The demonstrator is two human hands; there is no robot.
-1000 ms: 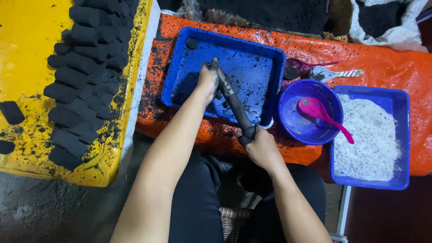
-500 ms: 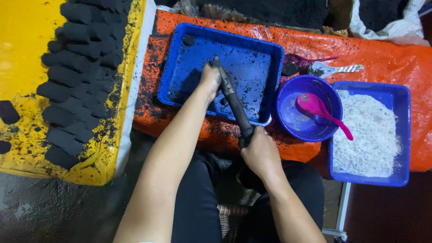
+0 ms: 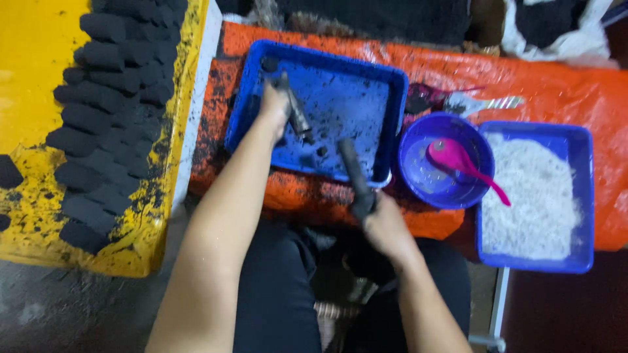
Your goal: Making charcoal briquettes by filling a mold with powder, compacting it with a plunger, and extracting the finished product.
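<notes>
Soot-blackened, two-part tubular press over the shallow blue plastic tray (image 3: 386,85): left hand (image 3: 275,104) closed round the short dark sleeve (image 3: 297,117), right hand (image 3: 386,225) gripping the near end of the long black rod (image 3: 353,171); both parts judged rigid, fairly heavy, grimy-slick, best held mid-shaft.

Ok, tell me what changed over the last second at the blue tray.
The long dark tool has come apart: the left hand drew one dark piece away to the left, the right hand keeps the other dark rod. The blue tray, purple bowl and pink spoon stayed put.
</notes>
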